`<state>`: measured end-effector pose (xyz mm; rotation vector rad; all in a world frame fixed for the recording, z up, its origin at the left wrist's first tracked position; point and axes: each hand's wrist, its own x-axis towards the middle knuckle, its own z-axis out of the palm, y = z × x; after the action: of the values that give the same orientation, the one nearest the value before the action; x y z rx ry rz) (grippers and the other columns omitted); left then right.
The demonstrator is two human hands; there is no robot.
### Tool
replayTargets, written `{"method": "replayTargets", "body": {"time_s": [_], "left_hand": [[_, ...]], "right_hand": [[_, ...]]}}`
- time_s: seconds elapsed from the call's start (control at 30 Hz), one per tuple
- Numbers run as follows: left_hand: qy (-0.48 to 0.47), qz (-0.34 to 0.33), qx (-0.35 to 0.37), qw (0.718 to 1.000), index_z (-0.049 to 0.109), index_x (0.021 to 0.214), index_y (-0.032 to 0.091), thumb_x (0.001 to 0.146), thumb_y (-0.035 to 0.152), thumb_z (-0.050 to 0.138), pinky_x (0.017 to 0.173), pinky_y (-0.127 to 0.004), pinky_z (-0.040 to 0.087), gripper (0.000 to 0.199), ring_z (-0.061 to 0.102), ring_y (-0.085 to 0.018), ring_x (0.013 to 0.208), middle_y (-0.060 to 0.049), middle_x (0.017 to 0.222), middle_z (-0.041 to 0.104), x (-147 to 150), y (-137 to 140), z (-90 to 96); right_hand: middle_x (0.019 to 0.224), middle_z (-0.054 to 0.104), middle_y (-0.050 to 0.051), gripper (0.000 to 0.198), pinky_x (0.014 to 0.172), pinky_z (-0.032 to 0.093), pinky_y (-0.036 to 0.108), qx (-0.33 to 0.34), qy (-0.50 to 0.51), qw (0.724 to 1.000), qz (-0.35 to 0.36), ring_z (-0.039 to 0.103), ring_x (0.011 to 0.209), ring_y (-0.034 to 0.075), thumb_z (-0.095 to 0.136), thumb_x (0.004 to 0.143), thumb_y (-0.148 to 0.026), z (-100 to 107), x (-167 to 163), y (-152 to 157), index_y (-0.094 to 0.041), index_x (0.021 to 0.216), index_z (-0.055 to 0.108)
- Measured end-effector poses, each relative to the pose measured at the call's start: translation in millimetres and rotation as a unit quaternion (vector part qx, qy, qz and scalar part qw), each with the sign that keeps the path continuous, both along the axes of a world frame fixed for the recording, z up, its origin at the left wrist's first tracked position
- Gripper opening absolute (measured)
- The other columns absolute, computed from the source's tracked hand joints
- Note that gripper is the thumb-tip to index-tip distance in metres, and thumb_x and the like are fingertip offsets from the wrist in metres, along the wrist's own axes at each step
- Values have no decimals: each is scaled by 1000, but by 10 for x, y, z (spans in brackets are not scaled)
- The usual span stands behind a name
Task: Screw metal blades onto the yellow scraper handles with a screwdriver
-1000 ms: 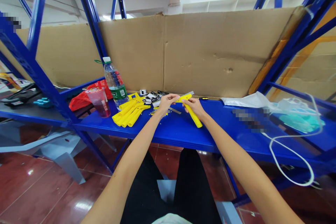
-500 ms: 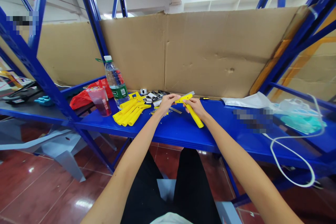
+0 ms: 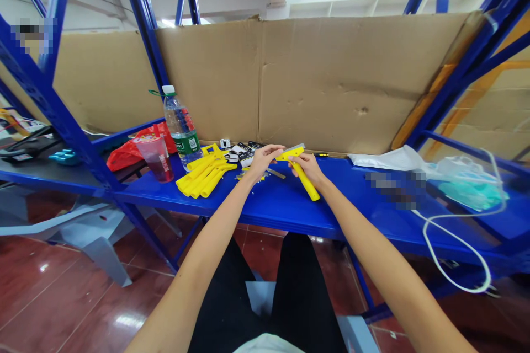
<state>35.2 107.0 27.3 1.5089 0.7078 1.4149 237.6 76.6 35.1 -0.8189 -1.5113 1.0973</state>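
A yellow scraper [image 3: 307,179] with a long handle and an angled head is held above the blue table. A grey metal blade [image 3: 297,148] lies along the upper edge of its head. My right hand [image 3: 309,167] is closed round the handle just below the head. At the head's left end, my left hand [image 3: 265,159] pinches it with thumb and fingers; what the fingertips cover is hidden. Left of my hands lies a pile of similar yellow handles [image 3: 205,176]. Black-and-white packets [image 3: 240,153] and loose metal strips [image 3: 276,173] are behind and below my left hand.
A water bottle [image 3: 182,129] and a cup of dark drink [image 3: 159,160] stand left on the blue table [image 3: 265,207]. Cardboard [image 3: 323,77] walls off the back. To the right are a white bag [image 3: 385,158], a teal mask [image 3: 472,194] and a looped white cable [image 3: 426,237].
The whole view has shifted slightly. Both hands keep their hold on the scraper in nearly the same place, with only a slight movement of the left fingers.
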Motion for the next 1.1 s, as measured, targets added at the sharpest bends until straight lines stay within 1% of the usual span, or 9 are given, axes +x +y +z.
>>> {"method": "replayTargets", "body": {"time_s": [0.1,0.3,0.73,0.9,1.1], "left_hand": [[8,-19,12,1000,89,117,24,84,47,87,74,-29,56,40,72,-22,97,-10,123,83,4,-7,5],[28,-46,24,998,91,114,22,87,44,83,74,-32,58,36,73,-24,97,-12,124,83,0,-17,5],[21,-42,20,999,91,109,21,86,45,83,71,-32,58,34,72,-24,97,-12,120,83,-5,-25,17],[14,-43,15,999,91,109,21,84,45,85,72,-32,57,35,72,-24,96,-11,118,83,-6,-30,25],[1,-42,12,999,91,107,21,86,50,84,71,-29,55,36,72,-25,101,-11,118,83,-13,-35,21]], "right_hand": [[68,72,4,49,47,45,30,-2,-6,1000,1,57,46,14,92,73,-63,8,-5,-8,-19,73,72],[70,73,5,50,46,44,30,-10,-12,1000,10,58,45,14,94,70,-64,21,-16,-18,-19,73,71],[70,73,4,48,46,45,29,-2,7,1000,10,58,45,13,95,69,-60,-8,-17,10,-18,75,72],[69,73,4,47,46,45,29,-4,12,1000,8,59,44,13,95,69,-59,3,-15,2,-17,73,74],[70,74,5,47,45,45,29,-7,25,1000,7,59,44,13,96,68,-58,12,-6,5,-17,73,74]]}}
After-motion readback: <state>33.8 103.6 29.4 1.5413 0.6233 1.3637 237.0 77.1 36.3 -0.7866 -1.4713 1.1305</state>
